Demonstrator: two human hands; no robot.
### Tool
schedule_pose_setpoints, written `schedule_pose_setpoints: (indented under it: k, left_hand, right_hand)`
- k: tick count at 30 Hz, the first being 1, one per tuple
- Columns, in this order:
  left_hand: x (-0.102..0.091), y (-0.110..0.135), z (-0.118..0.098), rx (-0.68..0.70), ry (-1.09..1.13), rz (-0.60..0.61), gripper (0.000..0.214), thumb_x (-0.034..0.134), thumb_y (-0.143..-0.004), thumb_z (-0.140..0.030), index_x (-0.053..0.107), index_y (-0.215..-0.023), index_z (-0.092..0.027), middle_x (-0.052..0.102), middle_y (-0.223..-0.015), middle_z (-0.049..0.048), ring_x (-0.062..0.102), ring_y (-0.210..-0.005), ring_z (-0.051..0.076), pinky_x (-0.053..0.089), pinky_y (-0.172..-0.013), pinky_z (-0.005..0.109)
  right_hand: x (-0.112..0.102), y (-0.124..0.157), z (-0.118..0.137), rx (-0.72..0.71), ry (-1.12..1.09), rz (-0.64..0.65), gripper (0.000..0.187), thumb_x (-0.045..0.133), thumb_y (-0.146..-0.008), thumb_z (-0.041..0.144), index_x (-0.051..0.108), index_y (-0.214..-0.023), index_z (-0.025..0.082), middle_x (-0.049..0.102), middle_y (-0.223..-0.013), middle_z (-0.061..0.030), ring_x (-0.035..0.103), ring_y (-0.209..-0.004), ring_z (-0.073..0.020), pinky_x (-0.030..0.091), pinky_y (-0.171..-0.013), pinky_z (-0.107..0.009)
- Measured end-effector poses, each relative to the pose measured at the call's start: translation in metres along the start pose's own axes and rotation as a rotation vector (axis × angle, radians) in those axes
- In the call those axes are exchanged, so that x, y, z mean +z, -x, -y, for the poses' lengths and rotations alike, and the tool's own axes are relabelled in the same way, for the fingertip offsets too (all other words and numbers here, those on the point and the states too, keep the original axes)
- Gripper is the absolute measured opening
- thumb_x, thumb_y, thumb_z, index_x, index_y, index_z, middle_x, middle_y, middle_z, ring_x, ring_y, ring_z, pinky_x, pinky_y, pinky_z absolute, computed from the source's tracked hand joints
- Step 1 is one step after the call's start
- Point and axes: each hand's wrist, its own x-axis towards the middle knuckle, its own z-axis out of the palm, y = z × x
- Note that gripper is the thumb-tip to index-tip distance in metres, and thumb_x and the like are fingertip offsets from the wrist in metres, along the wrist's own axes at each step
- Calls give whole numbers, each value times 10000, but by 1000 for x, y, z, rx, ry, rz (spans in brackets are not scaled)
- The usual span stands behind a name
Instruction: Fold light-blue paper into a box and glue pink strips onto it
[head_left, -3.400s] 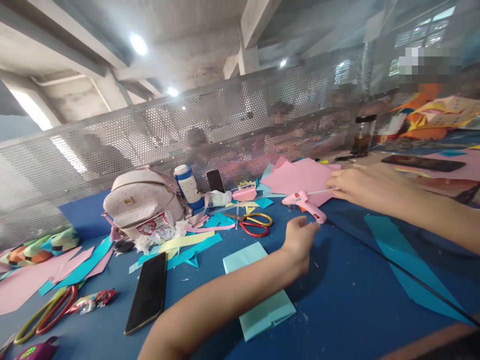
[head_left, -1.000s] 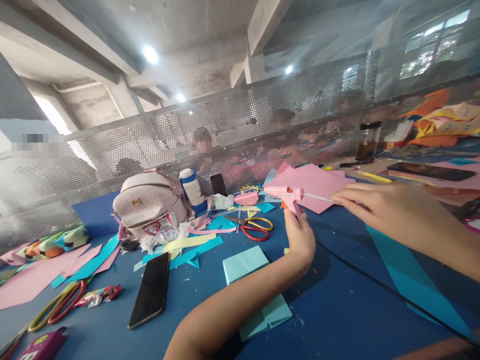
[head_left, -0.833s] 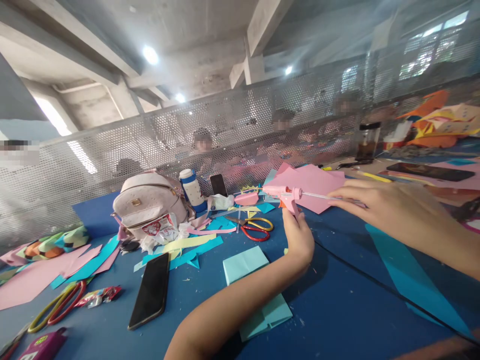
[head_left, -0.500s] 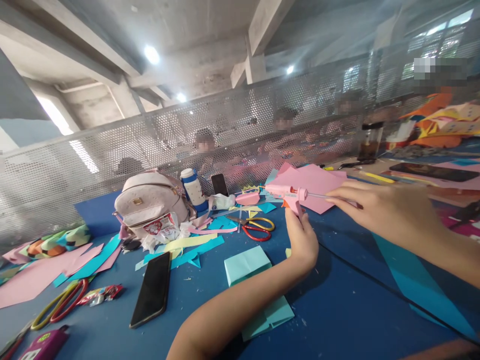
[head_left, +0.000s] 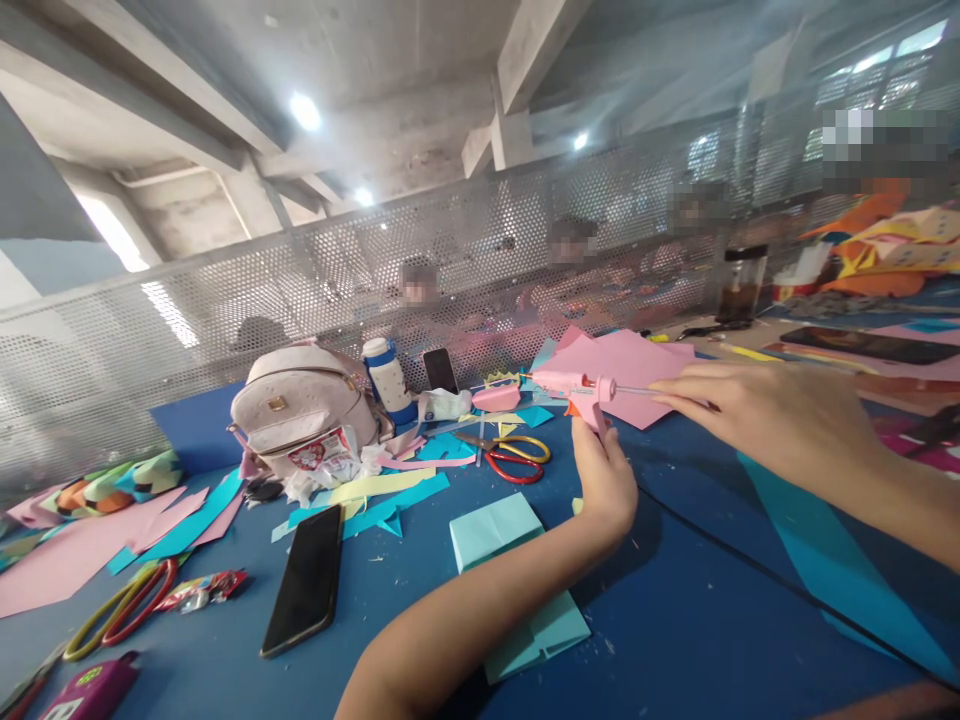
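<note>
My left hand (head_left: 602, 478) is closed around the handle of a pink glue gun (head_left: 581, 388), whose nozzle points left. Between the fingertips of my right hand (head_left: 772, 405) is a thin, clear glue stick (head_left: 637, 390), its front end at the back of the gun. From the gun's handle a black cord (head_left: 720, 540) runs down to the right. Folded light-teal paper (head_left: 495, 530) lies under my left forearm, partly hidden by it. Left of the gun rest scissors (head_left: 517, 462) with one red and one yellow handle loop. Pink paper sheets (head_left: 630, 365) lie behind the gun.
On the blue table (head_left: 420, 630) lies a black phone (head_left: 304, 580). A pale backpack (head_left: 300, 405), a bottle (head_left: 390, 380) and paper scraps (head_left: 390, 490) stand or lie behind it. More scissors (head_left: 120, 610) are at the left. A perforated metal screen (head_left: 480, 250) borders the back, with people beyond.
My right hand has shifted very slightly left, bringing the glue stick a little nearer the gun. The left hand and the glue gun hold almost the same place.
</note>
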Motion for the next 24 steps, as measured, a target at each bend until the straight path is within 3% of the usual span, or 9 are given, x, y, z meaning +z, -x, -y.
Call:
schedule_pose_setpoints:
  k: [4,7,10,13,15,19,21,24]
  left_hand:
    - [1,-1,-2,-23,9,-7,110,517,-928,-127,558,-991,-207,609,-1048,77,553,-1046,201,394,-994,292]
    - [4,-5,0,-85,20,-17,106,575,-939,-185,600,-1040,-165,630,-1104,76,582,-1070,205,435,-1000,377]
    - [12,-13,6,-214,50,-20,251,608,-950,-314,616,-1136,-145,643,-1147,76,639,-1013,216,532,-893,434]
    - [20,-23,12,-348,97,-26,322,605,-956,-340,591,-1219,-155,633,-1197,89,655,-1003,216,566,-849,420]
    - [24,-28,15,-406,126,-31,331,606,-956,-335,584,-1234,-158,627,-1215,92,652,-1018,221,565,-858,426]
    - [27,-35,19,-460,177,-42,335,610,-953,-331,582,-1239,-160,620,-1233,95,646,-1041,228,560,-874,437]
    - [28,-36,22,-480,204,-48,338,610,-953,-330,580,-1244,-160,618,-1237,95,645,-1042,229,560,-875,438]
    - [30,-37,27,-513,246,-55,342,609,-953,-332,577,-1248,-162,616,-1240,96,645,-1043,229,560,-874,438]
  right_hand:
    - [6,3,-5,-73,4,-82,471,331,-1020,190,770,-852,172,789,-900,-50,725,-818,-215,461,-620,-322]
    - [14,6,-7,-53,1,-122,401,379,-1025,223,757,-895,191,785,-911,-23,716,-783,-207,450,-601,-321]
    - [19,6,-5,-11,2,-56,291,439,-1006,257,715,-1081,197,769,-987,-40,701,-794,-228,463,-619,-339]
    - [21,2,-2,24,-80,34,393,450,-983,301,569,-1327,153,697,-1189,-123,659,-1015,-305,504,-806,-424]
    - [25,0,-5,143,-200,52,512,471,-956,335,456,-1424,128,619,-1301,-171,583,-1159,-360,466,-942,-506]
    - [50,4,-18,721,-812,4,743,646,-819,398,337,-1454,167,414,-1498,-193,444,-1330,-360,342,-1113,-536]
    - [67,11,-23,843,-990,83,694,644,-800,495,400,-1354,157,505,-1407,-237,542,-1239,-355,445,-1028,-537]
    - [84,22,-22,904,-1255,261,478,489,-897,576,497,-1183,193,688,-1158,-212,703,-989,-297,592,-792,-442]
